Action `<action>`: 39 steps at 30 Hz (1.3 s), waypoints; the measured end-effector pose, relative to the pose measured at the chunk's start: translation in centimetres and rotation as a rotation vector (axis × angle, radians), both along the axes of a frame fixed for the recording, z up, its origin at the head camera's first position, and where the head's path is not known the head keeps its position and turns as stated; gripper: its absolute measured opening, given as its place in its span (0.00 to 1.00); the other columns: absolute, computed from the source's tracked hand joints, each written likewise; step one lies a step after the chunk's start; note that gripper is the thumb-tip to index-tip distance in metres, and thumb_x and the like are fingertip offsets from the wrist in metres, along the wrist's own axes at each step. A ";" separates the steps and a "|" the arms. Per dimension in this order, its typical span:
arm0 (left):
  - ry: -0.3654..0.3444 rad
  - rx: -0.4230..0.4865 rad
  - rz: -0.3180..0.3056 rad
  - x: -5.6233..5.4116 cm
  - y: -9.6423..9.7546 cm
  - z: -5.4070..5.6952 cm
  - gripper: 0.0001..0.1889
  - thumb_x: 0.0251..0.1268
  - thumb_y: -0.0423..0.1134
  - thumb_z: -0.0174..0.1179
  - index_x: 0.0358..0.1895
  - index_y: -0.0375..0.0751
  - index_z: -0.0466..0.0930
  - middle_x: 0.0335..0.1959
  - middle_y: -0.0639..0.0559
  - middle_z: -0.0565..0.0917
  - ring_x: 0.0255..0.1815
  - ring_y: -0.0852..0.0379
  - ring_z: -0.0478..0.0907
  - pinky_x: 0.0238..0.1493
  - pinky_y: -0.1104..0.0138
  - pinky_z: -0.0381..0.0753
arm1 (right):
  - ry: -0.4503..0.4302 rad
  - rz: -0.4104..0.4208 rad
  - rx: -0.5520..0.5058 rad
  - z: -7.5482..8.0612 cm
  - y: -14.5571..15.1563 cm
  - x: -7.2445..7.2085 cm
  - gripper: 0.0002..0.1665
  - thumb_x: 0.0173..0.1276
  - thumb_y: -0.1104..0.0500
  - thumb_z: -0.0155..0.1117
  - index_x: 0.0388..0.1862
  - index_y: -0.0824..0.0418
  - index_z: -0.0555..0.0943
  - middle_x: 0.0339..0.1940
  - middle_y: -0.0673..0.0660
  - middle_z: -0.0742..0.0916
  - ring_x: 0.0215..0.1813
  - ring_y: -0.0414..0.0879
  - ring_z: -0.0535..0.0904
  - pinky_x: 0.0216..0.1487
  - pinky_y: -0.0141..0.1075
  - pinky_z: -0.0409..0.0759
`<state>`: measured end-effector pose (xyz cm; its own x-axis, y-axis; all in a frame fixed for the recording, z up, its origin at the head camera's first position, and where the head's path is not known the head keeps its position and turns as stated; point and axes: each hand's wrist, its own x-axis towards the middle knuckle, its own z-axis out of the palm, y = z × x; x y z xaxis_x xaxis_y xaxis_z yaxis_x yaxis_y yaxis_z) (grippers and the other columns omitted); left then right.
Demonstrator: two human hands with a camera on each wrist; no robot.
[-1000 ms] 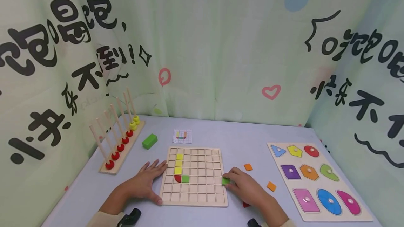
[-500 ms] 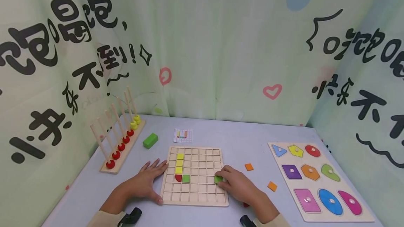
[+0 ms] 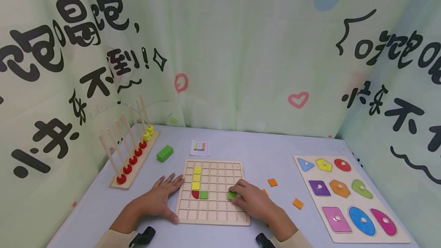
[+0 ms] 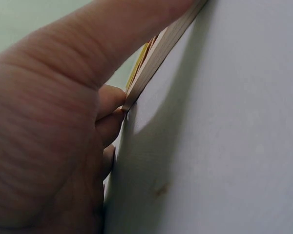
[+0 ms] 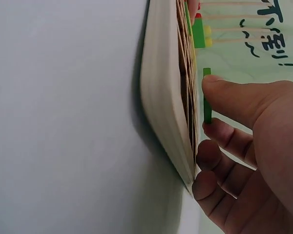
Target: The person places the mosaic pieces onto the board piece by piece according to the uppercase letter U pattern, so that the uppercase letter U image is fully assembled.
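A wooden grid board [image 3: 220,216] lies on the table in the head view. In its left part sit a column of yellow square tiles [image 3: 196,177], a red rounded tile [image 3: 195,194] and a green square tile [image 3: 204,194] beside the red one. My left hand [image 3: 159,201] rests with spread fingers along the board's left edge, thumb at the near corner. Over the right part of the grid, my right hand [image 3: 254,201] pinches another green square tile [image 5: 207,105] between thumb and forefinger. In the right wrist view this tile stands just above the board's surface.
Orange tiles [image 3: 272,182] lie right of the board, one partly behind my right hand. Farther right is a knobbed shape puzzle [image 3: 324,198]. Behind the board lie a pattern card [image 3: 200,154] and a green block [image 3: 165,153]; a peg stand with beads [image 3: 118,183] is at left.
My right hand has carried the green tile leftward from the board's right edge to over the grid. An orange tile now shows behind that hand. My left hand has stayed in place.
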<state>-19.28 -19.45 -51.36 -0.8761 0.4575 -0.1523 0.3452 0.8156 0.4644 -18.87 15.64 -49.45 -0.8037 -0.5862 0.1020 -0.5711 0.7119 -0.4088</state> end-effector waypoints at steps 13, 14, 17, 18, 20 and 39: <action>0.010 0.013 -0.010 0.0 -0.1 -0.1 0.67 0.26 0.72 0.73 0.77 0.47 0.55 0.78 0.54 0.53 0.78 0.45 0.37 0.72 0.44 0.31 | -0.037 0.025 0.002 0.4 -1.7 -0.3 0.18 0.71 0.52 0.62 0.57 0.55 0.81 0.46 0.43 0.77 0.42 0.36 0.73 0.46 0.36 0.77; 0.014 0.016 -0.014 0.0 -0.1 -0.1 0.67 0.26 0.72 0.73 0.77 0.46 0.55 0.78 0.53 0.53 0.78 0.45 0.38 0.72 0.44 0.31 | -0.044 0.025 0.004 0.4 -1.9 -0.4 0.18 0.71 0.52 0.62 0.57 0.55 0.81 0.46 0.43 0.77 0.42 0.35 0.73 0.45 0.36 0.77; 0.023 0.025 -0.023 0.0 -0.2 -0.2 0.68 0.26 0.72 0.73 0.77 0.46 0.55 0.78 0.53 0.53 0.78 0.45 0.38 0.72 0.43 0.31 | -0.051 0.028 0.006 0.6 -2.3 -0.4 0.18 0.71 0.52 0.62 0.57 0.54 0.81 0.45 0.43 0.77 0.40 0.34 0.72 0.43 0.34 0.77; 0.023 0.025 -0.024 0.0 -0.2 -0.2 0.68 0.26 0.73 0.73 0.77 0.46 0.54 0.78 0.53 0.53 0.78 0.45 0.38 0.72 0.44 0.31 | -0.051 0.029 0.006 0.6 -2.4 -0.5 0.17 0.71 0.52 0.62 0.57 0.54 0.81 0.45 0.43 0.77 0.40 0.35 0.72 0.43 0.34 0.77; 0.018 0.026 -0.022 -0.1 -0.2 -0.2 0.68 0.27 0.73 0.73 0.77 0.46 0.54 0.78 0.53 0.53 0.78 0.45 0.38 0.72 0.43 0.31 | -0.050 0.027 0.015 0.6 -2.7 -0.5 0.18 0.71 0.51 0.62 0.57 0.53 0.81 0.45 0.42 0.77 0.40 0.34 0.72 0.43 0.33 0.77; 0.014 0.020 -0.009 -0.1 -0.1 -0.1 0.67 0.26 0.71 0.74 0.77 0.46 0.55 0.78 0.54 0.53 0.78 0.45 0.38 0.72 0.44 0.31 | -0.075 0.042 0.035 0.6 -4.8 -0.9 0.18 0.71 0.49 0.62 0.57 0.53 0.82 0.46 0.42 0.77 0.39 0.34 0.72 0.43 0.32 0.76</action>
<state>-19.36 -19.52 -51.44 -0.8739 0.4682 -0.1307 0.3590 0.8029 0.4758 -19.80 10.89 -48.88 -0.7830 -0.6217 0.0211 -0.5693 0.7026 -0.4269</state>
